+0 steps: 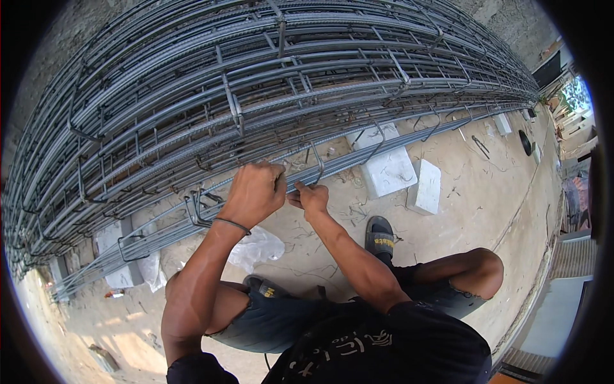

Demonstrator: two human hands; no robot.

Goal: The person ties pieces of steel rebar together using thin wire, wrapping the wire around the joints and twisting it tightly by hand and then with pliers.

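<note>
A long bundle of thin steel bars (358,158) runs across in front of me, from lower left to upper right. My left hand (256,189) is closed in a fist above the bundle, its knuckles turned away; whatever it may grip is hidden beneath it. Just to its right, my right hand (312,198) has its fingers curled on the near side of the bars. A bent steel stirrup (319,165) loops around the bundle just beyond the right hand. More stirrups (199,214) sit crowded together left of my left hand. A dark band circles my left wrist.
Tall stacked rebar cages (256,70) fill the far side. White blocks (391,174) prop the bundle at right, with another white block (425,187) beside them; further blocks (121,272) stand at left. Clear plastic sheet (259,249) and wire scraps litter the floor near my sandals (380,235).
</note>
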